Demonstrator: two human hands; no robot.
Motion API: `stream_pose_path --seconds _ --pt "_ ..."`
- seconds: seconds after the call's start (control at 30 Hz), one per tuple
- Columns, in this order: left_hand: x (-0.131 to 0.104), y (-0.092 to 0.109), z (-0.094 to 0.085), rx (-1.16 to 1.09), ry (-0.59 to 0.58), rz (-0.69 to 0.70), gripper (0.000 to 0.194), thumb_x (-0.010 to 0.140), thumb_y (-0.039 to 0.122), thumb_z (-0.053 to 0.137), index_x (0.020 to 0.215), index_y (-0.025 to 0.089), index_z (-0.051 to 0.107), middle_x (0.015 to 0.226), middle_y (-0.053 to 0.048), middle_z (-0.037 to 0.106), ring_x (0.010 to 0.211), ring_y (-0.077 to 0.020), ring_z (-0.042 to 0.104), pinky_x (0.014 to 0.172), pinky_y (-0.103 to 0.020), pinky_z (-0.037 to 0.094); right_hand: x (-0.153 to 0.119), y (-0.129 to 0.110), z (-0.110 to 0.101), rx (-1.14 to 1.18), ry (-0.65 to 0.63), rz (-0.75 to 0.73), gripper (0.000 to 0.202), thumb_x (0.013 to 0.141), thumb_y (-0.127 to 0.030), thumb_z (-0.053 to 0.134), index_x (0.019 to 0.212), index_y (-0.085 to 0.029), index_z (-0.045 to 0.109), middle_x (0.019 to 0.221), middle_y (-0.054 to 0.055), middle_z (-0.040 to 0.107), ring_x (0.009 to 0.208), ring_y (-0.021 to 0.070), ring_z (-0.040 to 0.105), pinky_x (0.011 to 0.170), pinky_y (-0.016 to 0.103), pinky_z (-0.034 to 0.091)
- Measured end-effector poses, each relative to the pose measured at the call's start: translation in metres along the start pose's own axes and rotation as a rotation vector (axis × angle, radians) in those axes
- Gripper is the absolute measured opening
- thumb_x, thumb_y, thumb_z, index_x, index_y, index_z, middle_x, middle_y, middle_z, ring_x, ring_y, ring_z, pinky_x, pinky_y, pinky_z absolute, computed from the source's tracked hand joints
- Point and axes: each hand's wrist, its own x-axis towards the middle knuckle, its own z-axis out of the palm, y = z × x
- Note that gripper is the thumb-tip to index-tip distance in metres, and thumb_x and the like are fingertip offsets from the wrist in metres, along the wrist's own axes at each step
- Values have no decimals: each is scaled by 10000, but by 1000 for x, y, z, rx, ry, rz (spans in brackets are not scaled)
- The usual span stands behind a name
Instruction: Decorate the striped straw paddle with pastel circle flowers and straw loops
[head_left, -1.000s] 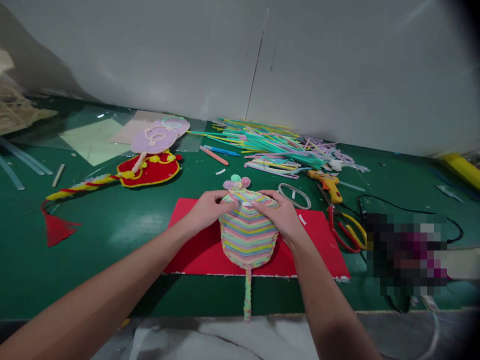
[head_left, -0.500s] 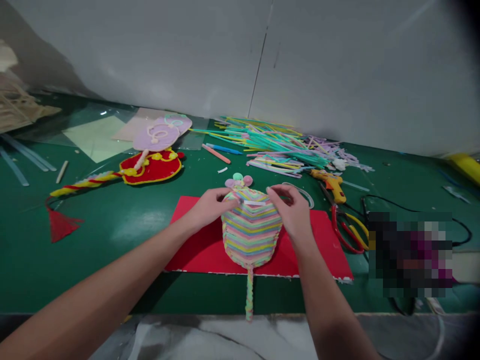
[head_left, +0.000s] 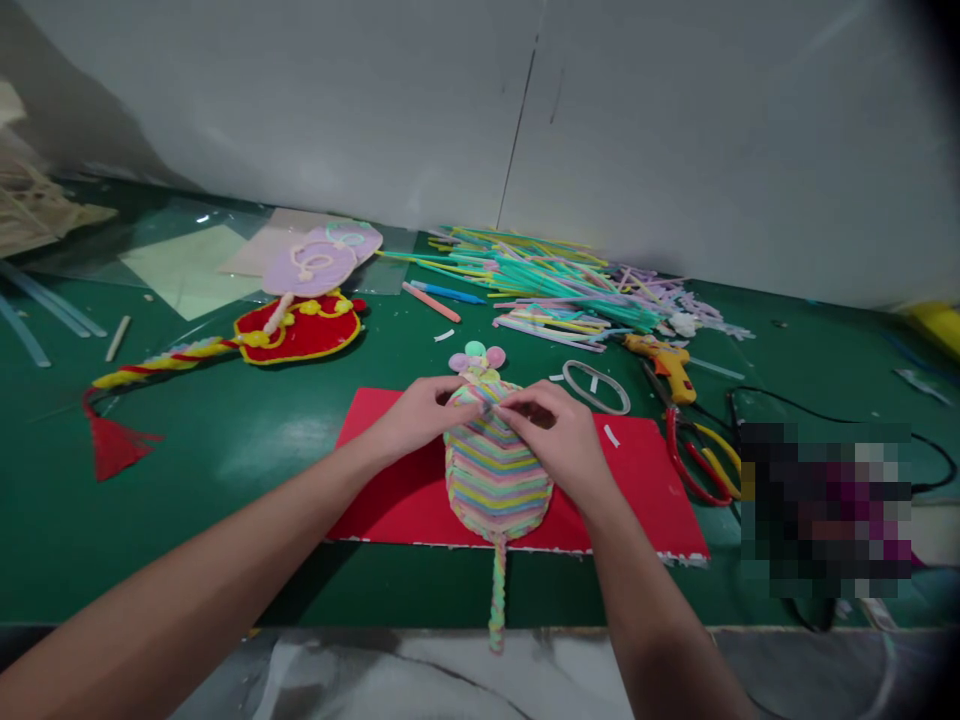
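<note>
A striped pastel fan [head_left: 499, 470], seemingly made of pipe cleaners, lies over a red board [head_left: 382, 490], its twisted handle pointing toward me. Three or so pompom-like balls [head_left: 475, 349] in soft colours sit at its top. My left hand [head_left: 427, 420] grips the fan's upper left edge, thumb on the face. Pinched fingers of my right hand [head_left: 559, 430] meet my left thumb on the upper face; whatever they hold is too small to make out. On the board, right of that hand, lies a short white strip [head_left: 612, 435].
An oval ring [head_left: 596, 387], perhaps a tape roll, lies beyond my right hand. Farther right are a yellow glue gun [head_left: 664, 365] and red-yellow pliers [head_left: 697, 460]. Loose pipe cleaners [head_left: 540, 275] pile by the wall. A red tasselled fan [head_left: 300, 335] lies left.
My right hand has moved left and inward, from the fan's right edge to beside my left thumb. The white strip across the fan's top no longer shows. The ring is now uncovered.
</note>
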Motion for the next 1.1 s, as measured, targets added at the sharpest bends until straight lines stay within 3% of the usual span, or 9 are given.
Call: stream_pose_path --seconds 0.33,0.67,0.8,0.97,1.1 --pt "1 0 3 26 42 1 275 674 361 580 820 137 645 766 -16 633 704 -155 565 594 -227 430 0 0 0 6 1 -28 98 764 -294 573 770 -227 645 803 32 604 767 173 541 661 290 426" --pt "1 -2 1 96 37 31 218 692 322 524 745 133 621 695 4 588 665 -137 529 594 -224 417 2 -10 -1 20 -22 58 143 758 -313 553 752 -201 642 769 34 637 674 152 559 604 268 435" --pt "3 -8 0 97 29 73 216 697 305 508 747 130 623 684 5 580 653 -133 517 589 -221 402 6 -20 -5 40 -91 175 170 724 -349 579 711 -193 647 697 31 648 622 154 572 569 270 438" --pt "5 -10 0 98 9 112 217 706 308 503 731 124 617 668 8 553 642 -125 492 565 -211 371 17 -27 -8 184 -287 448 170 708 -330 597 694 -164 630 539 17 613 461 119 540 424 224 407" --pt "3 -9 0 102 -1 115 213 709 307 490 713 129 607 656 17 532 630 -117 470 551 -203 355 24 -31 -9 209 -357 519 171 710 -304 604 641 -148 622 517 24 611 437 102 527 372 192 383"
